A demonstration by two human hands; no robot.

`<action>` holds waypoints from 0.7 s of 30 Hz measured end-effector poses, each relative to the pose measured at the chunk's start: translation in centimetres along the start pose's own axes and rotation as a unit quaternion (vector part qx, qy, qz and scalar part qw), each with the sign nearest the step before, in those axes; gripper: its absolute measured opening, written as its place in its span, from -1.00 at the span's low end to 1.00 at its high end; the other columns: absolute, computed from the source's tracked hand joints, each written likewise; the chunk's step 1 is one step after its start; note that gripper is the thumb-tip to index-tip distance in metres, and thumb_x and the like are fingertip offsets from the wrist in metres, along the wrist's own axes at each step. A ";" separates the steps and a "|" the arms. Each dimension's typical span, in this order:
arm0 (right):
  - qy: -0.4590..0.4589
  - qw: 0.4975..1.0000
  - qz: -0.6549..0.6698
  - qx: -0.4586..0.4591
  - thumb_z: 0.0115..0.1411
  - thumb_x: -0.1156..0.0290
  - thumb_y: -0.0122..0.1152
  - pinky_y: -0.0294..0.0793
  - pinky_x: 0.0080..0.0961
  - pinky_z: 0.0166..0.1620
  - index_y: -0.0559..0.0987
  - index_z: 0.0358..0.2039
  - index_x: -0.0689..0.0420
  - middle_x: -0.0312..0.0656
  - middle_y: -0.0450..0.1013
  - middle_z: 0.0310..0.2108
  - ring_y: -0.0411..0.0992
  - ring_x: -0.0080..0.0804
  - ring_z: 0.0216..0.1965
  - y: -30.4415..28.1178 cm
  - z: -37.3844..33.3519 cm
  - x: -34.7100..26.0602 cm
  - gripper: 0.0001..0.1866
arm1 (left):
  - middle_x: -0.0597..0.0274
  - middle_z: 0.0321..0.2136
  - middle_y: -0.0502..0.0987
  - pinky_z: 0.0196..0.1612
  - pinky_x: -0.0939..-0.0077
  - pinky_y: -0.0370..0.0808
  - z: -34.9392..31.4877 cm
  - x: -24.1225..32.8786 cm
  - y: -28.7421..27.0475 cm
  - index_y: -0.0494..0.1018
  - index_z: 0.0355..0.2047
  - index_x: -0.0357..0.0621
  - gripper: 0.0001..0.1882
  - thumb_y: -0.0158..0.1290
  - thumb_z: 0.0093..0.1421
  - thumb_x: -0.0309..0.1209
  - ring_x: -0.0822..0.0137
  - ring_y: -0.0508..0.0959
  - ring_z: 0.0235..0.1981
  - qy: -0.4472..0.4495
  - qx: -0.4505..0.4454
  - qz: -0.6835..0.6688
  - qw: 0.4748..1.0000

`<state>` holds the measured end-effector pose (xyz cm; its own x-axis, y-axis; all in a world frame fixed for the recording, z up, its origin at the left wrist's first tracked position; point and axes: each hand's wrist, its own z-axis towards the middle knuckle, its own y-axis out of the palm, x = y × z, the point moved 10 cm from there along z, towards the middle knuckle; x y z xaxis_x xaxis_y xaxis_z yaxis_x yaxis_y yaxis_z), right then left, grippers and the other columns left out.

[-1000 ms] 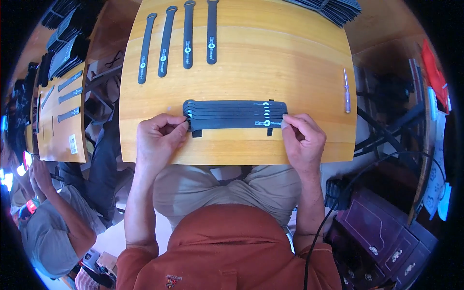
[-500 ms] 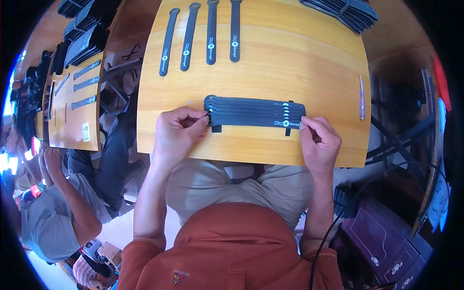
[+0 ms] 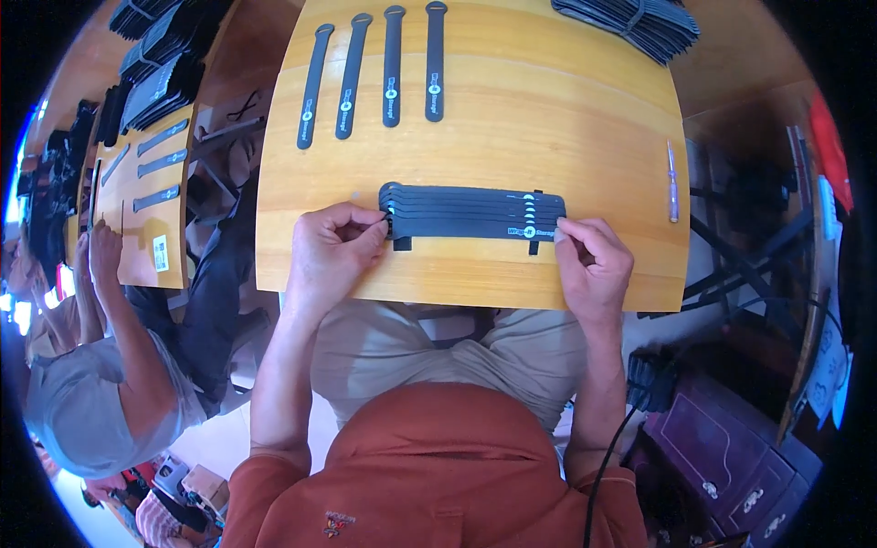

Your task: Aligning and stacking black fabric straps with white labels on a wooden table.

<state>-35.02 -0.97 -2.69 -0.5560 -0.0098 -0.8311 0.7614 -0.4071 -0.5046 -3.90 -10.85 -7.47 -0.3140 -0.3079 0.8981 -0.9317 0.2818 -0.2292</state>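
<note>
A fanned stack of dark grey-blue straps point(image 3: 461, 215) lies crosswise near the table's front edge, with their ends overlapping in steps. My left hand point(image 3: 340, 245) pinches the left end of the stack, thumb against forefinger. At the lower right corner, my right hand point(image 3: 594, 267) holds the stack between thumb and fingertips, its other fingers curled in. Two black tabs stick out below the stack, a left tab point(image 3: 402, 244) and a right tab point(image 3: 533, 247). What lies under the straps is hidden.
Several single straps point(image 3: 391, 68) lie spread in a row at the far left of the wooden table point(image 3: 530, 137). A bundle of straps point(image 3: 630, 26) sits at the far right, a screwdriver point(image 3: 672, 183) by the right edge. Another person point(image 3: 100, 393) works at a table on the left.
The view has shifted slightly, while both my hands keep their grip on the strap stack. On the left, the other person's hand has moved up to their table edge.
</note>
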 end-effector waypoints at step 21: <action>-0.084 0.989 -0.117 0.013 0.14 0.63 0.29 0.58 -0.27 -0.28 0.68 -0.26 0.25 -0.06 0.55 -0.36 0.59 -0.07 -0.37 0.2 -0.2 -2.2 -0.86 | 0.29 -0.55 0.63 -0.46 0.65 0.49 0.1 0.7 0.0 0.65 -0.25 -0.41 -0.90 0.24 0.27 -0.58 0.60 0.54 -0.56 0.036 0.005 0.030 0.999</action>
<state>-33.56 -0.84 -0.98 -0.7660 -0.0634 -0.6397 0.5969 -0.4397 -0.6711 -4.12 -11.14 -6.91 -0.3552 -0.2254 0.9072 -0.9138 0.2883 -0.2862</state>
